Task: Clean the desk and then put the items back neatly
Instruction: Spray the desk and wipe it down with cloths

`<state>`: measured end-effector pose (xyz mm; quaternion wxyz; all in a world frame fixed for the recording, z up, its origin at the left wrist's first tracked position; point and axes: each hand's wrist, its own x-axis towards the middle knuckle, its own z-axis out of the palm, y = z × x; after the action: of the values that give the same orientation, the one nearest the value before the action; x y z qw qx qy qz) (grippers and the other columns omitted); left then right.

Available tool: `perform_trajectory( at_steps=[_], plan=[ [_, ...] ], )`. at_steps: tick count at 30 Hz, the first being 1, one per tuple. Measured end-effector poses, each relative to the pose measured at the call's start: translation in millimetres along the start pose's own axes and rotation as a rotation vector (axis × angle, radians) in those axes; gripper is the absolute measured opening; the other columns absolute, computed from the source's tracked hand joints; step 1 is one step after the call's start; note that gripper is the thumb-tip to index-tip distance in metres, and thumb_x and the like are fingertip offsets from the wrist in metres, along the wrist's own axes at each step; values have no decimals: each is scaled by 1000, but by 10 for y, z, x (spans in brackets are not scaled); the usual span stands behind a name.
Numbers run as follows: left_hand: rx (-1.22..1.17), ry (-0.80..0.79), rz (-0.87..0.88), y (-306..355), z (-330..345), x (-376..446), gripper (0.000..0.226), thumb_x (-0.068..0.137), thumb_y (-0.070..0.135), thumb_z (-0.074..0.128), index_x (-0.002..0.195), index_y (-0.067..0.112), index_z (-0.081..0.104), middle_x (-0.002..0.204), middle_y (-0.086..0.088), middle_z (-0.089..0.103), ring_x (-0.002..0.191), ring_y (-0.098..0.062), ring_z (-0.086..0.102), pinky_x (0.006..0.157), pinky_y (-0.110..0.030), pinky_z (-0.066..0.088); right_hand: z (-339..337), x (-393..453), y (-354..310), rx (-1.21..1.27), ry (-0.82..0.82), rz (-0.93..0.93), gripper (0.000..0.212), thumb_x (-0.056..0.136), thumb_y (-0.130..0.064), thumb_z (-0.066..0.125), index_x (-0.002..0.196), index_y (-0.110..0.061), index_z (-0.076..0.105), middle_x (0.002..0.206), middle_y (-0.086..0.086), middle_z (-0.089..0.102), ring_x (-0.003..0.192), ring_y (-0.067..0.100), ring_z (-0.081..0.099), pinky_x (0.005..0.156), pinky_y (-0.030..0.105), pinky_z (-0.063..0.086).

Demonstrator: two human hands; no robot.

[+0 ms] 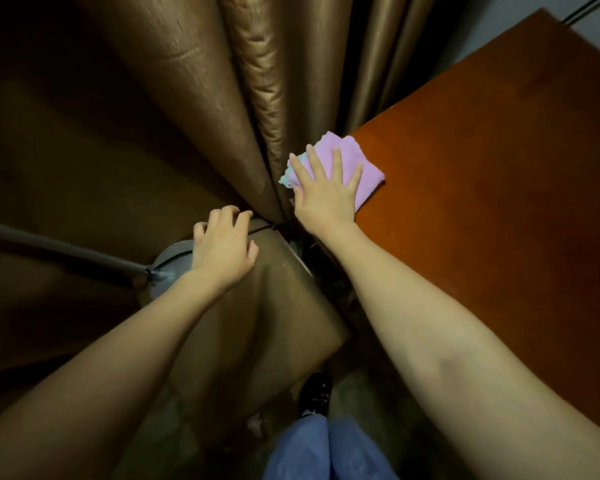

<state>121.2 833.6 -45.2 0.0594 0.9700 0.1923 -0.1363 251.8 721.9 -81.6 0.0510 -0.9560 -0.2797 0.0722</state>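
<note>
— Cloth (355,161), where is it?
— Pink, folded, on the near left corner of the reddish-brown desk (499,168).
— Right hand (326,192)?
— Flat on the cloth, fingers spread, pressing.
— Left hand (224,251)?
— Fingers curled over the brown curtain (187,116), just above a grey base; whether it grips, I cannot tell.

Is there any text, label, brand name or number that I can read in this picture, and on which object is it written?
None: no readable text appears anywhere.
The pink cloth under the right hand is plain.
The desk, the curtain and the left hand show no print.
The dark shoe is too dim to tell.
</note>
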Motion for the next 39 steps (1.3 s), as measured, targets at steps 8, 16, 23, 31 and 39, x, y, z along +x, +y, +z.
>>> perform_trajectory(
  at_steps=[8,16,23,31,39],
  plan=[
    [46,-20,53,255,-101,-81,53,93,30,48,142,16,35,142,-10,36,131,-27,31,103,-45,29,61,-685,309,27,-5,-13,57,97,-29,39,150,-33,19,159,-3,13,146,33,0,111,61,-3],
    [29,16,329,1582,-139,-344,46,90,28,51,133,14,45,136,-12,44,124,-32,37,97,-47,33,91,-2199,1086,-14,-3,141,54,85,-36,33,136,-32,49,145,-4,46,138,34,34,107,58,18],
    [87,-39,585,2782,-85,-785,49,96,30,40,142,16,32,144,-11,35,133,-30,28,104,-46,28,163,-3498,1701,-14,25,330,54,89,-44,34,142,-33,32,150,0,39,138,33,33,106,62,28],
    [223,-112,830,3979,159,-1552,51,98,33,37,145,16,27,147,-12,29,137,-29,24,109,-47,25,270,-5057,2464,40,71,768,49,96,-45,26,142,-31,34,149,-1,40,138,29,23,112,58,16],
    [294,-117,1026,5175,641,-2613,49,96,33,40,141,15,34,145,-11,31,136,-27,26,109,-46,26,390,-6612,3180,109,103,1059,52,102,-45,6,146,-27,27,154,-1,27,142,27,14,112,52,3]
  ],
)
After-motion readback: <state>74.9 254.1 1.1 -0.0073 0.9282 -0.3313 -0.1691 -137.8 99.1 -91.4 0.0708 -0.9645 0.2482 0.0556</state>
